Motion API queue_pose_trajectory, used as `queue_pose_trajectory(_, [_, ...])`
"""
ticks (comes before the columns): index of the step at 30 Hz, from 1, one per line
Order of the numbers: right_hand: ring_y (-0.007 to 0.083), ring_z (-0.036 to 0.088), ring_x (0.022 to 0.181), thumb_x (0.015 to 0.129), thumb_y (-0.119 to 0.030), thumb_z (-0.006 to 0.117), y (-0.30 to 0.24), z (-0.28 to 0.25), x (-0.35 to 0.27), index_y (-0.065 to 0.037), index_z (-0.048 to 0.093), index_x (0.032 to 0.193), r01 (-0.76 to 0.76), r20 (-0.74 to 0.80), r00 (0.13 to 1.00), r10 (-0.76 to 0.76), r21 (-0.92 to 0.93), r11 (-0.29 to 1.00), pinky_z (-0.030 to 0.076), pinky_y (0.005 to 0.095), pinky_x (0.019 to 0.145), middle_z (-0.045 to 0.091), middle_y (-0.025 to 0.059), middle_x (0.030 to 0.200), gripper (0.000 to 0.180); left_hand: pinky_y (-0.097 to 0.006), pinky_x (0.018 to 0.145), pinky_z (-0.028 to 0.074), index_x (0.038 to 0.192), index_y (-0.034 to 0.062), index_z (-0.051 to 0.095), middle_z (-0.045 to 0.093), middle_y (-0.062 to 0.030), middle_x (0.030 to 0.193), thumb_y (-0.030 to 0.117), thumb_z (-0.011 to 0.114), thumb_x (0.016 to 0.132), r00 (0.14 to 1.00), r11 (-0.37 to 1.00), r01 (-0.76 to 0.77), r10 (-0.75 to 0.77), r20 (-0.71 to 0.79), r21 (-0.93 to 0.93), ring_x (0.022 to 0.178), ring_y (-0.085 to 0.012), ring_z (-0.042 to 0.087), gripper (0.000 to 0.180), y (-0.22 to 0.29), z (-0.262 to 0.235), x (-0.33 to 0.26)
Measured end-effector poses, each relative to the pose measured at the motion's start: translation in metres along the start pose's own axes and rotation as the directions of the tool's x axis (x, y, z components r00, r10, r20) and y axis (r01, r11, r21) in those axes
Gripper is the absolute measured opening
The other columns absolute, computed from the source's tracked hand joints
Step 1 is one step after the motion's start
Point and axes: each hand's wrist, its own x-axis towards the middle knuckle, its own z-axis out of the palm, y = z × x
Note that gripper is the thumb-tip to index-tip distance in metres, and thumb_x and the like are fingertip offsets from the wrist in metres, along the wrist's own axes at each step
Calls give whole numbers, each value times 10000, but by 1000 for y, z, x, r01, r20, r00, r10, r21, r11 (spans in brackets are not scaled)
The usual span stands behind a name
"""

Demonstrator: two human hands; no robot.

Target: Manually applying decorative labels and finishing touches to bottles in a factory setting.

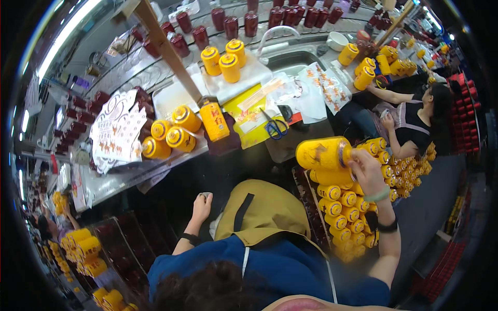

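Observation:
My right hand (364, 170) is raised at the right and grips a yellow cylindrical jar (321, 153) by its lid end, holding it sideways above a crate of several yellow jars (346, 210). My left hand (201, 206) rests low by my tan apron (270, 210), fingers curled, with something small and pale showing at its top. Both wrists wear dark bands, and the right wrist also has a green one.
The table (129, 176) ahead carries lying yellow jars (176, 132), an upright yellow bottle (214, 120), three jars on a white box (228, 62), blue scissors (275, 128) and printed sheets (116, 129). Dark red jars (233, 23) line the back shelf. A co-worker (415, 127) sits at right.

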Motion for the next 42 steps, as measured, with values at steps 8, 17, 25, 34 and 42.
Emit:
queue_pose_trajectory(8, [399, 640, 895, 949, -184, 624, 4, 123, 187, -23, 649, 1064, 476, 207, 865, -456, -55, 878, 512, 448, 805, 645, 190, 933, 200, -418, 1029, 445, 1111, -49, 688, 636, -255, 1209, 266, 560, 1015, 964, 983, 124, -151, -220, -133, 1199, -381, 582, 353, -57, -5, -79])
queue_pose_trajectory(17, [356, 650, 867, 955, -184, 553, -11, 222, 363, -93, 622, 1002, 638, 321, 762, -562, -220, 738, 518, 438, 744, 614, 151, 916, 124, -418, 1006, 456, 1106, -27, 694, 656, -232, 1165, 265, 506, 1040, 969, 985, 86, -118, -218, -151, 1144, -357, 603, 353, -100, -61, -45])
queue_pose_trajectory(25, [344, 687, 998, 932, -199, 582, -17, 298, 465, -115, 644, 1069, 574, 425, 799, -425, -328, 750, 552, 469, 777, 698, 142, 1059, 172, -353, 783, 510, 1090, -18, 706, 703, -148, 991, 279, 548, 1024, 956, 977, 178, -199, -215, -114, 836, -241, 634, 343, -149, -114, -7])
queue_pose_trajectory(34, [344, 684, 1081, 879, -226, 651, -61, 304, 466, -159, 743, 1137, 404, 534, 836, -127, -442, 801, 527, 613, 808, 718, 101, 1173, 282, -339, 742, 503, 1096, -8, 711, 705, -127, 948, 295, 557, 1022, 985, 986, 168, -167, -44, 18, 789, -217, 621, 348, -131, -166, 34])
queue_pose_trajectory(42, [346, 708, 894, 851, -267, 666, -55, 276, 421, -153, 756, 1012, 278, 267, 933, -241, -110, 954, 546, 482, 764, 732, 131, 929, 217, -327, 706, 497, 1100, 0, 715, 707, -109, 910, 309, 565, 1020, 971, 978, 163, -182, 154, 129, 747, -196, 609, 352, -116, -169, 87])
